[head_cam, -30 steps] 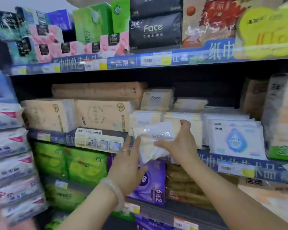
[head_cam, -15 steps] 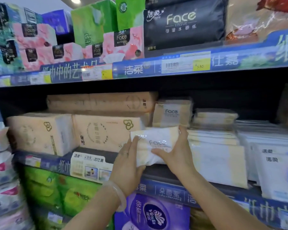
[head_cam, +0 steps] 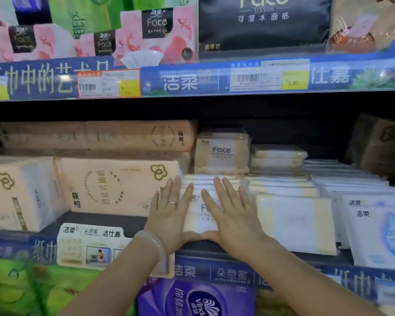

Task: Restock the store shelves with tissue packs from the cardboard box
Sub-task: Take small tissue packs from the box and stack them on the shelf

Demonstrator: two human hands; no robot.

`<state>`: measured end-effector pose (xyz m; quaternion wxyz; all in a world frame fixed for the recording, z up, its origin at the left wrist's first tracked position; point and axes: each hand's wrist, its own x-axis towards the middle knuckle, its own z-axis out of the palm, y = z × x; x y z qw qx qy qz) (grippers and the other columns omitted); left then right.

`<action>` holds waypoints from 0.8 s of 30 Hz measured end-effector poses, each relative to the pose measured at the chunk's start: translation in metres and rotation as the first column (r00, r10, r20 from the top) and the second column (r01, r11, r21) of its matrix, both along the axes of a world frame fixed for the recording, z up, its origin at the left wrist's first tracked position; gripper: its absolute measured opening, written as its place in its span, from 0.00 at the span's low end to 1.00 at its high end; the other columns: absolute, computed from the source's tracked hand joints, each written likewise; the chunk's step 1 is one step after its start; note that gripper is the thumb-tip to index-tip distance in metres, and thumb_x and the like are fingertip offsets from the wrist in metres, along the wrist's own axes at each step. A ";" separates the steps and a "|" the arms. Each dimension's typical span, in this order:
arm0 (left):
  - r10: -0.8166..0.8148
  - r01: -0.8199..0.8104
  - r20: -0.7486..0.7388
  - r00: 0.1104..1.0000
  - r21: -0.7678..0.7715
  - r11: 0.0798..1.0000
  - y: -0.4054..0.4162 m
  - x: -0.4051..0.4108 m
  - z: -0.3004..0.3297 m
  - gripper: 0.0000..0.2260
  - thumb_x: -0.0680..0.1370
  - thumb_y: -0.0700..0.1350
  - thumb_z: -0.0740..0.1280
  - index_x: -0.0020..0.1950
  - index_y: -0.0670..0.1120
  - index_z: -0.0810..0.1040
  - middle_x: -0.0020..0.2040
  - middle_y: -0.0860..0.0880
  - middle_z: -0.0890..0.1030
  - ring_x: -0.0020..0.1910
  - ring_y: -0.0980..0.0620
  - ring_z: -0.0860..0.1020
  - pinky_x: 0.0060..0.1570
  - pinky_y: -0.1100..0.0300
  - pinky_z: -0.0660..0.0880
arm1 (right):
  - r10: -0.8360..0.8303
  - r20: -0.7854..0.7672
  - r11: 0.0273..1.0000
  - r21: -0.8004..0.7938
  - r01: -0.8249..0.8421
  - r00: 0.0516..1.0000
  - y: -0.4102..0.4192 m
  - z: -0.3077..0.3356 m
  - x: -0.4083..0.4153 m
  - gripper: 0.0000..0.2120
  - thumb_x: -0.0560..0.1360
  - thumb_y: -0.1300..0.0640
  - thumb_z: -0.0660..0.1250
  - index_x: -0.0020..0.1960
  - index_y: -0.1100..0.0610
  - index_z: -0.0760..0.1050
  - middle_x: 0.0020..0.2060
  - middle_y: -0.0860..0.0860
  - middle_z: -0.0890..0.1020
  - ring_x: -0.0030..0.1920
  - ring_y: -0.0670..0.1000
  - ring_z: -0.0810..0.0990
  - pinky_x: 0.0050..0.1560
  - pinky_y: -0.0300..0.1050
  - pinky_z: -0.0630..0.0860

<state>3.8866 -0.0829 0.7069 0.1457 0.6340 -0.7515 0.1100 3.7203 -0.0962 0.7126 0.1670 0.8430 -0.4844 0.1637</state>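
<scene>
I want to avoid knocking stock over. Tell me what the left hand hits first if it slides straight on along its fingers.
Likely the upright Face pack standing behind the flat pack that the left hand presses on; depth is unclear.

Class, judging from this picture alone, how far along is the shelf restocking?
Done: the middle shelf already holds rows of packs. In hand: the left hand and right hand lie flat on a white Face tissue pack, fingers spread, seemingly pushing it in. Left: unknown, since the cardboard box is out of view.

Shop: price-tagged shelves (head_cam: pixel 269 76) of tissue.
</scene>
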 end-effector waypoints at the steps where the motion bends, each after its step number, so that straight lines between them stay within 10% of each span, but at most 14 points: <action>1: -0.015 0.015 0.063 0.998 0.006 1.000 -0.003 0.001 0.002 0.49 0.70 0.71 0.58 0.67 0.52 0.22 0.67 0.48 0.22 0.69 0.49 0.25 0.73 0.47 0.35 | -0.013 -0.026 1.000 0.024 0.013 1.000 -0.004 -0.004 -0.001 0.39 0.72 0.30 0.44 0.73 0.53 0.60 0.73 0.60 0.63 0.73 0.57 0.56 0.71 0.58 0.49; 15: -0.002 -0.035 0.192 0.981 0.189 0.981 -0.026 -0.002 0.010 0.53 0.69 0.67 0.65 0.72 0.50 0.27 0.75 0.46 0.31 0.73 0.48 0.30 0.71 0.45 0.36 | -0.064 -0.218 0.995 0.063 0.079 0.974 -0.036 -0.008 -0.015 0.43 0.66 0.29 0.46 0.73 0.55 0.59 0.68 0.60 0.71 0.68 0.62 0.69 0.64 0.63 0.57; 19: 0.007 -0.049 0.212 0.977 0.196 0.979 -0.023 -0.004 0.014 0.53 0.69 0.67 0.65 0.73 0.49 0.28 0.75 0.44 0.33 0.74 0.47 0.32 0.73 0.43 0.38 | -0.069 -0.332 0.997 -0.006 0.071 0.941 -0.026 0.002 -0.014 0.43 0.72 0.29 0.47 0.73 0.50 0.30 0.75 0.56 0.37 0.77 0.59 0.40 0.71 0.61 0.33; 24: -0.070 0.068 0.029 0.997 0.083 0.994 -0.005 -0.005 0.017 0.50 0.69 0.68 0.64 0.74 0.51 0.33 0.76 0.44 0.35 0.74 0.48 0.33 0.73 0.45 0.36 | -0.063 -0.238 0.997 0.031 0.072 0.969 -0.007 0.007 -0.018 0.43 0.74 0.30 0.49 0.76 0.49 0.32 0.75 0.56 0.34 0.75 0.55 0.32 0.74 0.58 0.32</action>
